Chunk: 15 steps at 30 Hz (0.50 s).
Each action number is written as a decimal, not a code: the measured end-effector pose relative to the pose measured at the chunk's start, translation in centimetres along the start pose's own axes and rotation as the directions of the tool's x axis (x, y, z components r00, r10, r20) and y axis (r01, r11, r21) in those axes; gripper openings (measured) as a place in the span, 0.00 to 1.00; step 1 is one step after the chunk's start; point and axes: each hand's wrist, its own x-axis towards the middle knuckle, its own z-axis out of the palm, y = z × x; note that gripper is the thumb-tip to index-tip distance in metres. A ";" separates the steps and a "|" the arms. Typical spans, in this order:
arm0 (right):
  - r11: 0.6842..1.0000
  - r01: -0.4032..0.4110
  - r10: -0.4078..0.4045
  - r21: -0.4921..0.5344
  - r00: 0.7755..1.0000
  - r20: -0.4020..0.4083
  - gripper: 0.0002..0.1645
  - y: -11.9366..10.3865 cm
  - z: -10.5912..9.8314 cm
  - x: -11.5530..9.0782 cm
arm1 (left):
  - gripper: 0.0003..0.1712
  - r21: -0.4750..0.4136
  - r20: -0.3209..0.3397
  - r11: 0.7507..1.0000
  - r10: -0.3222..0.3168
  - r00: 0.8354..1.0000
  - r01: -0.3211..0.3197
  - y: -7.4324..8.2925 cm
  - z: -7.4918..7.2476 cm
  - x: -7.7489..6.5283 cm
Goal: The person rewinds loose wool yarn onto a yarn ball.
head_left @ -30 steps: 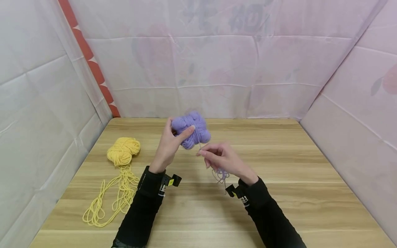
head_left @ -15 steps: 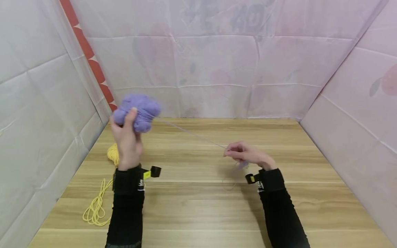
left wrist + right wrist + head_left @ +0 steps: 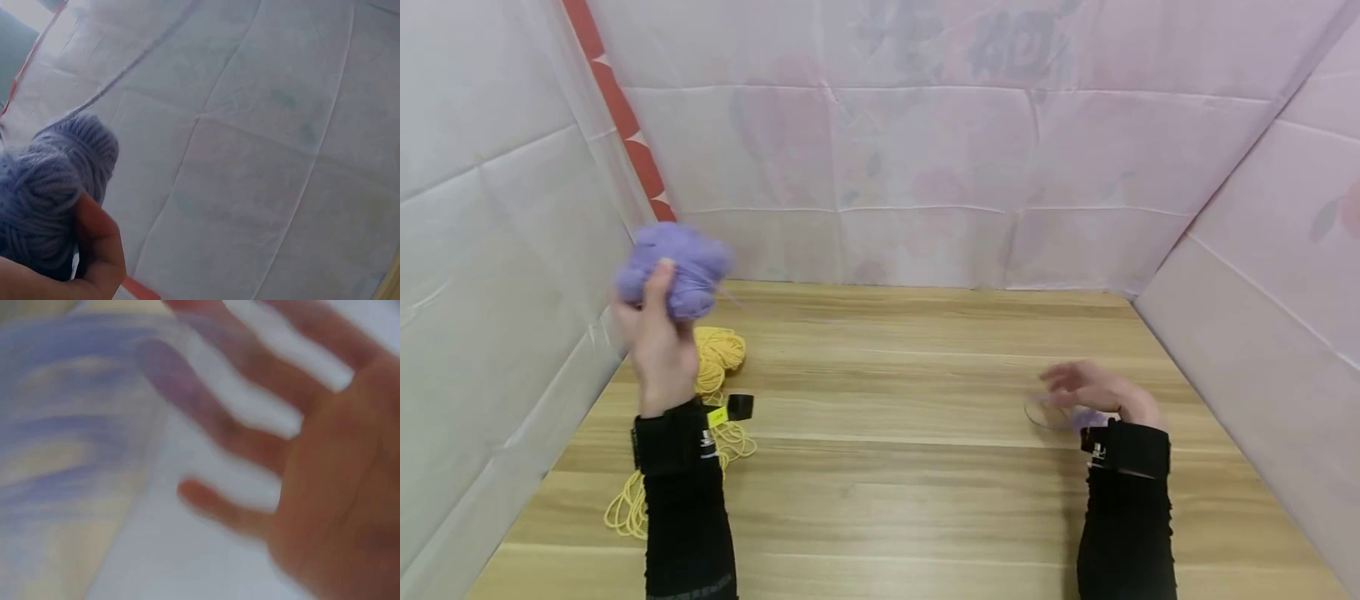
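Observation:
My left hand [image 3: 662, 350] grips a lilac ball of yarn [image 3: 673, 267] in the air at the left of the head view, thumb across its front. A strand [image 3: 134, 61] runs from the ball up and away in the left wrist view; in the head view it stretches rightward and fades into blur. At the right my right hand [image 3: 1093, 390] hovers over the table, its fingers [image 3: 206, 412] spread apart in the right wrist view. Loose lilac yarn [image 3: 1088, 418] shows under that hand and by the wrist, blurred; whether it touches the fingers I cannot tell.
A yellow ball of yarn [image 3: 721, 358] lies on the wooden table [image 3: 887, 500] behind my left forearm, partly hidden. Its loose yellow strands [image 3: 627, 508] trail toward the front. Pale cloth walls [image 3: 925, 167] stand at the back and both sides.
My left hand has carried the lilac ball up and left. The right hand has moved right, first pinching the strand, and now its fingers are spread. The strand between the hands has lengthened.

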 end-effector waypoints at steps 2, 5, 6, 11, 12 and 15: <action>0.986 0.159 -0.157 0.045 0.986 -0.052 0.33 -3.0 0.9 0.3 | 0.06 0.086 0.184 0.995 -0.057 0.981 0.042 -1.6 1.1 -0.7; 0.901 0.403 -0.384 0.159 0.913 -0.135 0.33 -8.9 3.9 1.7 | 0.07 0.292 0.385 0.951 -0.212 0.898 0.100 -4.0 2.8 -2.6; 0.860 0.455 -0.434 0.232 0.890 -0.139 0.34 -10.8 5.2 2.3 | 0.07 0.371 0.408 0.921 -0.279 0.869 0.121 -4.7 3.2 -3.4; 0.695 0.481 -0.508 0.534 0.854 -0.109 0.29 -16.3 10.2 4.0 | 0.25 0.619 0.421 0.768 -0.501 0.757 0.164 -6.8 4.6 -6.7; 0.666 0.474 -0.510 0.576 0.853 -0.113 0.25 -16.5 10.7 4.2 | 0.27 0.626 0.427 0.761 -0.514 0.744 0.167 -7.1 4.7 -6.9; 0.558 0.465 -0.527 0.687 0.838 -0.139 0.15 -16.3 11.2 4.5 | 0.27 0.613 0.442 0.767 -0.531 0.723 0.189 -7.3 4.9 -7.3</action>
